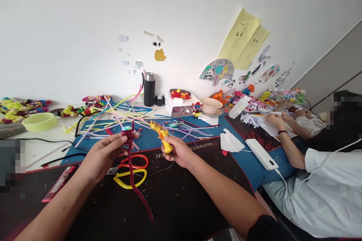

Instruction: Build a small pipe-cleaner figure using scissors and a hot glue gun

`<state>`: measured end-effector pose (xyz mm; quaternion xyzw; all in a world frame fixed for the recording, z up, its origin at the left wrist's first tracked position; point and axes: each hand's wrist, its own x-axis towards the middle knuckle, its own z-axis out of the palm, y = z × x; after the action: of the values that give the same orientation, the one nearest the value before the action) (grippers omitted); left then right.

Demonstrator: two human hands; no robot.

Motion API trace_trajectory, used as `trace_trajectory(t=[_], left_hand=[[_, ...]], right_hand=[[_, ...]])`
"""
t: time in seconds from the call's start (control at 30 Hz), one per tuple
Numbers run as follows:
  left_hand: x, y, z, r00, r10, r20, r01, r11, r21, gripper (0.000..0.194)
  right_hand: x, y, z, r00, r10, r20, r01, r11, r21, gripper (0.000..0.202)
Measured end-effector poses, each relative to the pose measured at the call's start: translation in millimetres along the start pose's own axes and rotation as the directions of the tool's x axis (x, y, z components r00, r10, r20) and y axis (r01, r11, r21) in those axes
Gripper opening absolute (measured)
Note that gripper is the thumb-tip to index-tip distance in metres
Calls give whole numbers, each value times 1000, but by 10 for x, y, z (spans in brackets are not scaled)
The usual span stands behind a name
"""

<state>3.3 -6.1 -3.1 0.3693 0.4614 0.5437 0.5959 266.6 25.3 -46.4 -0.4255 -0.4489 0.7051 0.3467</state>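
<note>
Between the thumb and fingers of my left hand (106, 154) is a small dark red fuzzy piece with a light blue top. A dark red pipe cleaner (141, 197) runs down from it, its lower end bent to the right. My right hand (179, 150) is wrapped round a yellow glue gun (167, 145), whose tip points up and left toward the red piece without touching it. Below my left hand, scissors with red and yellow handles (130, 179) lie on the black mat (181, 203), partly behind the pipe cleaner.
Loose pipe cleaners (96, 124) spread over the blue mat. Behind stand a black thermos (149, 89) and a beige bowl (210, 107). A green basket (39, 122) is at the left. A white power bank (261, 153) lies right, near another person's arm.
</note>
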Motion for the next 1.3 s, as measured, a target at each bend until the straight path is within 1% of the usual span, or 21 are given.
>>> trace_trajectory(t=[0.17, 0.23, 0.33, 0.43, 0.53, 0.6, 0.67, 0.7, 0.77, 0.87, 0.97, 1.07, 1.17, 1.3], left_hand=[[15, -8, 3, 1000, -19, -2, 19, 1000, -10, 44], [33, -37, -22, 999, -26, -23, 25, 999, -20, 42], [58, -65, -62, 998, -34, -58, 33, 999, -23, 45], [72, -61, -89, 995, -28, -96, 26, 1000, -14, 49], [81, -52, -111, 990, -5, -139, 9, 999, 32, 51], [82, -48, -118, 983, 22, -183, -10, 998, 66, 51], [74, -39, -112, 972, 62, -226, -39, 994, 106, 49], [68, -31, -104, 967, 84, -241, -53, 990, 134, 48], [50, -8, -81, 958, 123, -257, -69, 976, 208, 46], [26, 32, -47, 947, 165, -275, -72, 945, 319, 47], [16, 49, -39, 947, 182, -264, -69, 920, 386, 48], [19, 29, -62, 952, 175, -250, -61, 912, 405, 51], [26, -1, -96, 955, 156, -252, -48, 920, 388, 52], [26, -13, -118, 963, 172, -209, -74, 910, 407, 45]], right_hand=[[131, -33, 128, 990, 21, 140, -44, 985, 168, 44], [195, -89, 158, 983, 21, 180, -59, 977, 206, 41], [326, -226, 212, 974, -1, 226, -56, 968, 245, 35], [475, -356, 306, 962, -105, 251, 37, 965, 260, 28], [562, -401, 402, 950, -181, 256, 112, 959, 262, 28], [556, -388, 429, 944, -202, 261, 134, 957, 257, 26], [512, -365, 418, 940, -176, 293, 122, 973, 194, 27], [484, -356, 402, 943, -168, 287, 125, 979, 162, 28], [429, -352, 366, 949, -170, 265, 141, 982, 126, 31], [369, -381, 335, 945, -199, 259, 171, 977, 126, 37], [336, -411, 335, 927, -225, 301, 183, 970, 163, 45], [337, -387, 338, 920, -238, 311, 167, 957, 239, 53], [355, -337, 339, 927, -210, 311, 128, 956, 265, 55], [346, -349, 351, 937, -155, 313, 77, 966, 247, 58]])
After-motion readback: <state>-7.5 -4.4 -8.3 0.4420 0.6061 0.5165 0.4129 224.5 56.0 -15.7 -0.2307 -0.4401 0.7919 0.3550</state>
